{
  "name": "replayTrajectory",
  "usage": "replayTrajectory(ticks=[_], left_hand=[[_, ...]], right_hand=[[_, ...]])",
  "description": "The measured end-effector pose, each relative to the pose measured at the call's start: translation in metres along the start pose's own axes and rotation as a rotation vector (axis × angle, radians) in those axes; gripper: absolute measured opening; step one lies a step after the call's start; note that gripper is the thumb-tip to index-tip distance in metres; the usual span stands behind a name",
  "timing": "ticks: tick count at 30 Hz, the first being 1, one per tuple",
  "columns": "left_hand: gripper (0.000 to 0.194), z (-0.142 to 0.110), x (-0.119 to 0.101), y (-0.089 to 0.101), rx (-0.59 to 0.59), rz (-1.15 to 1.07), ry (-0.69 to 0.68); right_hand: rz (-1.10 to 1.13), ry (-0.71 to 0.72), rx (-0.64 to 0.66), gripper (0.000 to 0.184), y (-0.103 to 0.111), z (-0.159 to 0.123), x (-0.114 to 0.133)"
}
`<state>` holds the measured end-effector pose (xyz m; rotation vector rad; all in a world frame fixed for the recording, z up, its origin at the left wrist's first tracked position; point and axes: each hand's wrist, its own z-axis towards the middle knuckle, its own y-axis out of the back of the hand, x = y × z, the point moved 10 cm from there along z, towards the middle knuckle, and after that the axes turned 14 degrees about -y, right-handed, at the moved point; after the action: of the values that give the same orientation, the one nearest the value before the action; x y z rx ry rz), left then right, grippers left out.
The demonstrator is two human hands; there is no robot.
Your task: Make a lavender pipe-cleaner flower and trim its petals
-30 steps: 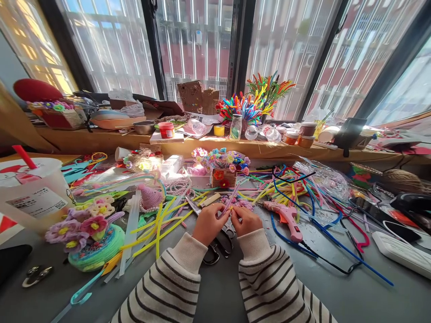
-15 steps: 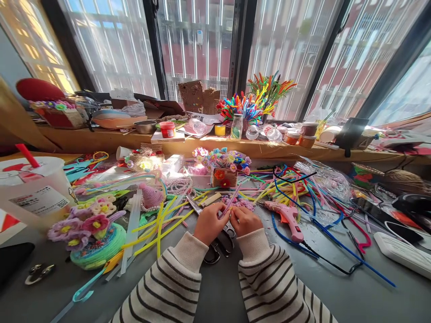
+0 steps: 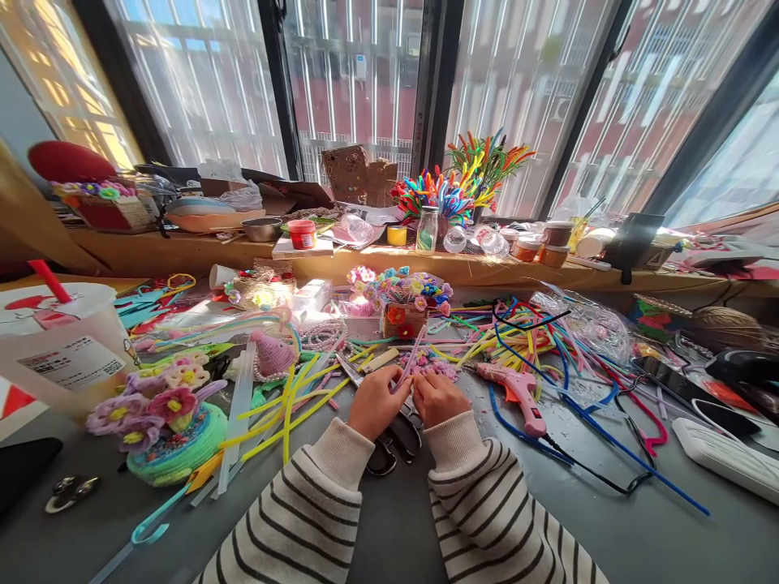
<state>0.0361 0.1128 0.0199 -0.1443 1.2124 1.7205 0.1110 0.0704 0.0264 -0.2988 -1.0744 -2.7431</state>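
My left hand (image 3: pixel 378 401) is closed on a light purple pipe cleaner (image 3: pixel 414 350), whose free end sticks up past the fingers. Fingertips of my right hand (image 3: pixel 439 398) are pinched together at its lower end, touching the left fingertips; the part between them is hidden. Below and partly behind the hands lies a pair of scissors (image 3: pixel 406 439) with black handles. Just beyond, a small heap of pink and purple pieces (image 3: pixel 436 365) rests on the table. A pink hot glue gun (image 3: pixel 516 391) lies to the right of my right hand.
Yellow pipe cleaners (image 3: pixel 290 405) and clear glue sticks (image 3: pixel 237 414) lie left, near a turquoise base with fuzzy flowers (image 3: pixel 176 442). A drink cup (image 3: pixel 66 349) stands far left. Blue pipe cleaners (image 3: pixel 639 454) and the gun's black cord (image 3: pixel 587 478) spread right. A flower box (image 3: pixel 404 321) stands behind.
Both hands stay together and have shifted very slightly left. The right fingers have turned a little over the pipe cleaner's lower end, and its upper part leans slightly differently.
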Motion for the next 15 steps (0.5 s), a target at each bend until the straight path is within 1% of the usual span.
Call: replayTrajectory(ticks=[4, 6, 9, 15], left_hand=[[0.028, -0.003, 0.013, -0.005, -0.027, -0.356, 0.176], [0.029, -0.004, 0.017, -0.006, -0.048, -0.45, 0.23], [0.029, -0.004, 0.017, -0.005, -0.062, -0.472, 0.233], [0.03, -0.003, 0.011, -0.007, -0.022, -0.397, 0.15]], right_hand=[[0.183, -0.098, -0.006, 0.025, 0.007, 0.003, -0.012], [0.222, -0.122, -0.001, 0.025, 0.007, 0.004, -0.014], [0.243, -0.134, -0.008, 0.024, 0.009, 0.004, -0.015], [0.217, -0.12, -0.031, 0.023, 0.014, 0.003, -0.013]])
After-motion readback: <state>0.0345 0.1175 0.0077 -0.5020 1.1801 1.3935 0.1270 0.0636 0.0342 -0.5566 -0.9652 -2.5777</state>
